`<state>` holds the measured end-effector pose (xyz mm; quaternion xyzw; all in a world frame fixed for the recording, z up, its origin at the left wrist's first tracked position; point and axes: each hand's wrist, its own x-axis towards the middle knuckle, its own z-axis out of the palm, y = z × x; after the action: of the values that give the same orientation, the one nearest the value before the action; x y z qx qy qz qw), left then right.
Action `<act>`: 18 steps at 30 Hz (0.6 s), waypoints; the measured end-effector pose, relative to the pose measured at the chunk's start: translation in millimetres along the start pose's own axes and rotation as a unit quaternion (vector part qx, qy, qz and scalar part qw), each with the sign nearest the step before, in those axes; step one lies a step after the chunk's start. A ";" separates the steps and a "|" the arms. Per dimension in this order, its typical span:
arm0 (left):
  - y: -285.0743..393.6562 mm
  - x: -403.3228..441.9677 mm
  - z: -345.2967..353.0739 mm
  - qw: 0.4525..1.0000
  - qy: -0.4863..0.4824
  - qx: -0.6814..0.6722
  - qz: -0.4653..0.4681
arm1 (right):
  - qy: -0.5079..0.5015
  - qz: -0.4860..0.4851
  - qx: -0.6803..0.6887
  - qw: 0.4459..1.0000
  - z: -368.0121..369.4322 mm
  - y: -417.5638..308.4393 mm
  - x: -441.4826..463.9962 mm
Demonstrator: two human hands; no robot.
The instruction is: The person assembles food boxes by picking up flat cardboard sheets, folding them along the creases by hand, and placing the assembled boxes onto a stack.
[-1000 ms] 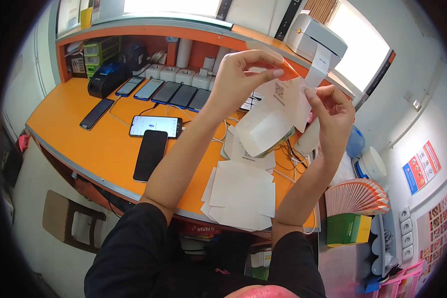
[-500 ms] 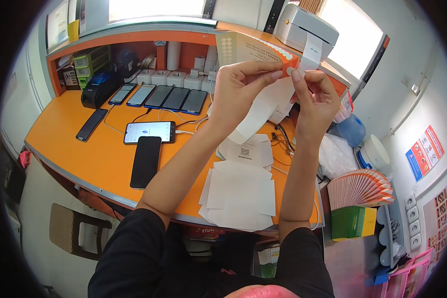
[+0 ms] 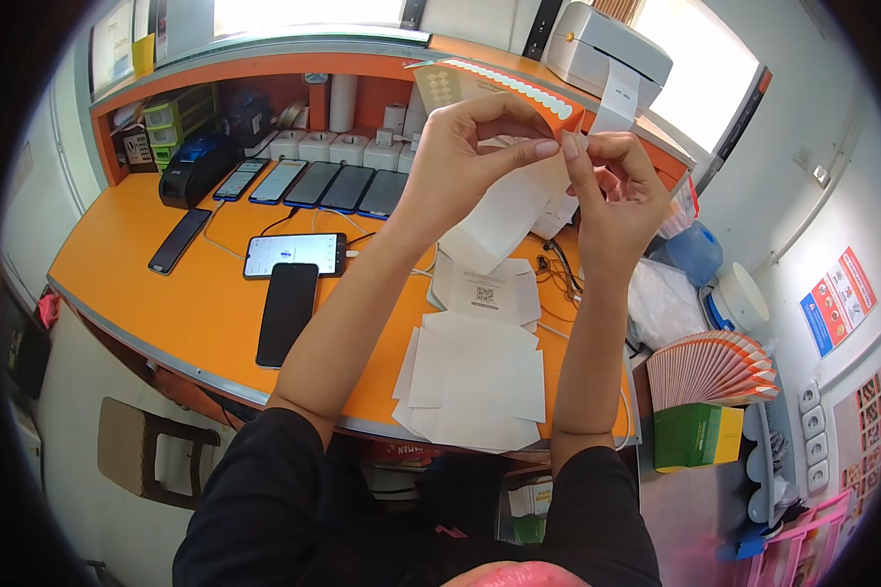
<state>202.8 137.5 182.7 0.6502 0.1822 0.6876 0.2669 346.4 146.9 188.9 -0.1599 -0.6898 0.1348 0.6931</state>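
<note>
Raised over the back of the desk, my left hand [image 3: 460,171] is closed in a pinch on the corner of an orange and beige paper package [image 3: 555,101], which has a row of white scallops along its edge. My right hand [image 3: 615,186] meets it there, thumb and finger pinching a small white round piece against the same corner. Fingers partly hide the package. Beneath the hands hangs a white paper strip [image 3: 499,225]. Lower down lie a white sheet with a printed QR code [image 3: 485,293] and a stack of white folded papers [image 3: 475,377].
A label printer [image 3: 607,59] stands on the back ledge with a label strip [image 3: 617,98] hanging out. Several phones lie at the left, including a lit one [image 3: 289,256] and a dark one [image 3: 287,313]. Cables cross the desk. Fanned orange-edged packages [image 3: 710,370] stand at right.
The package has tilted so its scalloped edge shows more and its printed face less. My right fingertips have come up against the corner, bringing the small white piece to it.
</note>
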 end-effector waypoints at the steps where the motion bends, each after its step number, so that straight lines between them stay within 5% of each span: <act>1: -1.0 0.8 -2.3 1.000 -0.003 0.005 0.004 | -0.006 0.002 -0.003 1.000 0.5 -0.1 0.0; 8: -6.4 5.6 -10.4 0.999 0.013 -0.033 0.009 | -0.032 -0.029 -0.076 0.996 7.5 -11.4 -3.6; 18: -5.3 2.6 -2.4 0.994 0.016 -0.109 0.021 | -0.013 0.061 0.094 0.994 5.6 -3.2 -4.8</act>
<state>201.0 143.6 181.4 0.6099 0.0963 0.7192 0.3185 340.6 142.3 185.8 -0.1339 -0.6719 0.2435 0.6865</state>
